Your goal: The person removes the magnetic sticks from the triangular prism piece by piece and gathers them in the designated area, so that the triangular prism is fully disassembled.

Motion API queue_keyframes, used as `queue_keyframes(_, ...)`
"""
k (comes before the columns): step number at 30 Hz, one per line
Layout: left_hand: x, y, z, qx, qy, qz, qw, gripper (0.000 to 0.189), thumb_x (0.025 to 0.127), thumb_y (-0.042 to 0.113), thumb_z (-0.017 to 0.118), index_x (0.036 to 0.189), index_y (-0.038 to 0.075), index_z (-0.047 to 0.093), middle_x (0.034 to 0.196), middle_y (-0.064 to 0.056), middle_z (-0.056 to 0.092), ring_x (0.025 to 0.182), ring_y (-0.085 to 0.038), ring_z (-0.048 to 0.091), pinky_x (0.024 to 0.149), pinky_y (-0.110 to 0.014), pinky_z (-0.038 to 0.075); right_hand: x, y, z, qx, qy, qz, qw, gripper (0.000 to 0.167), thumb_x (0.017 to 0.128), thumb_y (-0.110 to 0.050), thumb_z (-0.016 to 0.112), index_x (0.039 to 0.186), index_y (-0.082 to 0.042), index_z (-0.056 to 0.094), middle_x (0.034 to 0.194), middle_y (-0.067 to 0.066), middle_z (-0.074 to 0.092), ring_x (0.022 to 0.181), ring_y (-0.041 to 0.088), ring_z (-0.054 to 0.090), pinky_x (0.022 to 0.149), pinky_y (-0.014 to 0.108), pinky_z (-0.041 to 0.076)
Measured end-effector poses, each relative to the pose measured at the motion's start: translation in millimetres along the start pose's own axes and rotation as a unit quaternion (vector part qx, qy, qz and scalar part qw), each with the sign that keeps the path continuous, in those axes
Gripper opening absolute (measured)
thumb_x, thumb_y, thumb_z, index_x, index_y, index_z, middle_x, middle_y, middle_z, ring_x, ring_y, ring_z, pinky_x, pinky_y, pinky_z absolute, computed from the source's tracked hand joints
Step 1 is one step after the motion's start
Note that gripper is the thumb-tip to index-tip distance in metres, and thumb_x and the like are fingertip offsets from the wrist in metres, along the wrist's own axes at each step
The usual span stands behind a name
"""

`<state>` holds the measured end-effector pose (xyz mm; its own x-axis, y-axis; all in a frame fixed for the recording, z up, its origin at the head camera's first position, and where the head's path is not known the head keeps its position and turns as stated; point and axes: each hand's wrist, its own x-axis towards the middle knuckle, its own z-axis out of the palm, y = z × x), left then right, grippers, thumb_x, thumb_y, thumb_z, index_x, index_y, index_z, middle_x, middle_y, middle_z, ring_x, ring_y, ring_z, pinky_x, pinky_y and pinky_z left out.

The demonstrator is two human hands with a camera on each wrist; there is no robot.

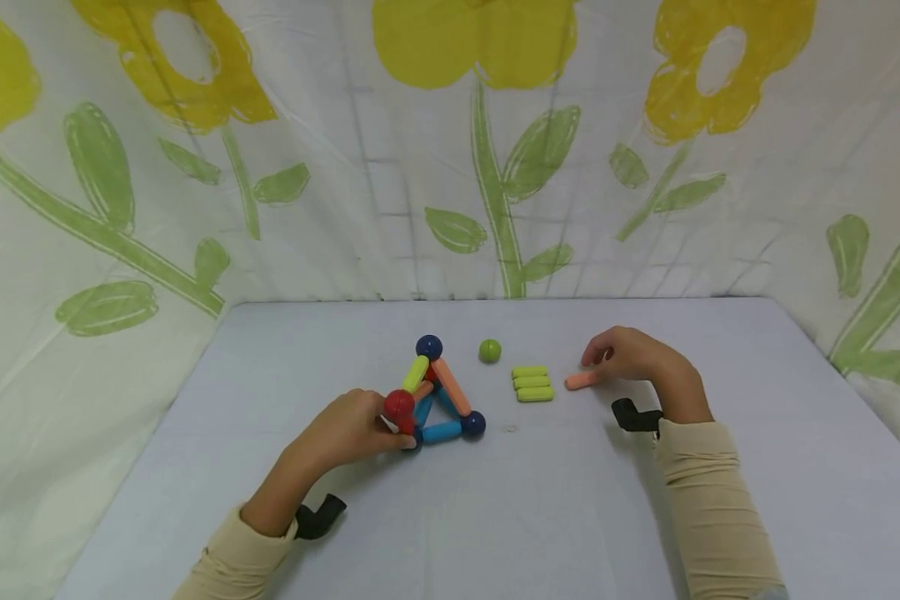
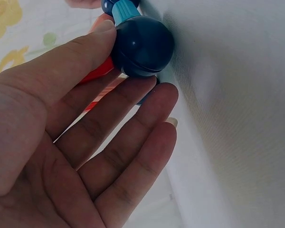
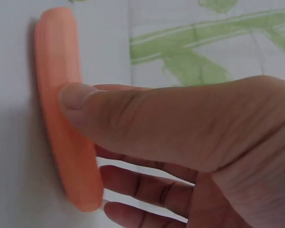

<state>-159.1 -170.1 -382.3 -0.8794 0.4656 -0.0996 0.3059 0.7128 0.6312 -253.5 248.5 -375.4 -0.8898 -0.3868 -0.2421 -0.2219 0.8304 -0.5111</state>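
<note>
A frame of magnetic rods and balls stands left of the table's middle, with blue rods (image 1: pixel 442 432), an orange rod (image 1: pixel 452 387), navy balls (image 1: pixel 473 424) and a red ball (image 1: pixel 400 406). My left hand (image 1: pixel 356 425) grips its near left corner, where a red rod meets a navy ball (image 2: pixel 142 46). The left wrist view shows the thumb and fingers around that corner. On the right, my right hand (image 1: pixel 626 357) has its thumb on a loose orange magnetic rod (image 3: pixel 66 118) lying on the table. Its index fingertip is mostly hidden behind the thumb.
Three yellow-green rods (image 1: pixel 532 383) lie side by side between the frame and the right hand. A green ball (image 1: pixel 490 351) sits behind them. A flower-printed curtain (image 1: pixel 390 208) hangs along the back edge of the white table (image 1: pixel 510 517). Both wrists carry black mounts (image 1: pixel 633 415).
</note>
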Motion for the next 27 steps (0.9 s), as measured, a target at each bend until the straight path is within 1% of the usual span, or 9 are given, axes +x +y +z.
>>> queue_keyframes(2,0.6,-0.3,0.7,0.002,0.001,-0.005,1.0,0.02,0.081,0.022,0.086,0.085,0.007,0.074,0.074,0.003,0.07,0.063,-0.008,0.062,0.058,-0.027,0.052,1.7,-2.1,2.2,-0.001,-0.005,-0.011,0.9999,0.034,0.081,-0.047,0.082,0.088,-0.014,0.075,0.09,0.001,0.066,0.086,0.021,0.056,0.076,0.037,0.045)
queue_keyframes(4,0.5,-0.2,1.0,0.004,0.002,-0.007,1.0,0.019,0.081,0.022,0.086,0.085,0.008,0.074,0.074,0.003,0.07,0.063,-0.008,0.062,0.059,-0.028,0.052,3.4,-4.4,4.0,-0.002,0.0,-0.018,0.9998,0.032,0.083,-0.046,0.081,0.085,-0.014,0.075,0.086,-0.001,0.066,0.083,0.019,0.056,0.074,0.036,0.045)
queue_keyframes(9,-0.6,0.0,0.4,0.004,0.002,-0.002,1.0,0.021,0.081,0.022,0.086,0.086,0.006,0.074,0.074,0.003,0.07,0.062,-0.009,0.061,0.058,-0.028,0.052,6.5,-4.4,6.6,-0.011,0.027,-0.016,0.9994,0.033,0.085,-0.047,0.079,0.086,-0.013,0.076,0.087,-0.001,0.067,0.083,0.02,0.056,0.074,0.037,0.045)
queue_keyframes(12,-0.8,0.8,0.0,0.006,0.003,-0.003,1.0,0.021,0.081,0.023,0.086,0.085,0.006,0.074,0.074,0.002,0.069,0.062,-0.009,0.06,0.057,-0.027,0.052,7.1,-3.1,7.0,-0.012,0.029,-0.013,0.9994,0.034,0.086,-0.047,0.078,0.087,-0.013,0.076,0.088,0.0,0.067,0.084,0.02,0.056,0.075,0.037,0.046)
queue_keyframes(16,-0.7,2.3,-0.7,0.006,0.003,-0.003,1.0,0.021,0.081,0.023,0.086,0.085,0.007,0.074,0.074,0.002,0.07,0.061,-0.009,0.06,0.056,-0.027,0.051,7.0,-2.9,6.1,-0.016,0.029,-0.015,0.9993,0.035,0.087,-0.048,0.076,0.09,-0.013,0.077,0.092,0.0,0.068,0.087,0.021,0.057,0.078,0.04,0.047)
queue_keyframes(20,-1.3,2.5,-1.1,0.005,0.003,0.0,1.0,0.021,0.081,0.023,0.086,0.085,0.007,0.074,0.074,0.002,0.07,0.061,-0.009,0.06,0.056,-0.028,0.051,7.0,-3.0,5.1,-0.022,0.026,-0.019,0.9992,0.034,0.089,-0.045,0.075,0.095,-0.011,0.078,0.097,0.003,0.07,0.091,0.023,0.059,0.082,0.044,0.048)
queue_keyframes(24,-1.8,2.7,-1.2,0.004,0.002,-0.002,1.0,0.021,0.081,0.023,0.087,0.085,0.006,0.074,0.073,0.002,0.07,0.06,-0.009,0.06,0.055,-0.028,0.051,6.7,-4.3,4.6,-0.023,0.014,-0.024,0.9994,0.029,0.093,-0.034,0.074,0.103,-0.007,0.077,0.107,0.01,0.07,0.101,0.03,0.061,0.088,0.05,0.048)
queue_keyframes(27,-1.8,2.6,-1.1,0.004,0.001,-0.005,1.0,0.021,0.081,0.023,0.086,0.084,0.007,0.074,0.073,0.002,0.07,0.06,-0.009,0.059,0.055,-0.028,0.051,6.0,-5.4,4.8,-0.016,0.009,-0.018,0.9997,0.032,0.093,-0.033,0.073,0.109,-0.006,0.076,0.116,0.014,0.068,0.111,0.034,0.058,0.094,0.053,0.045)
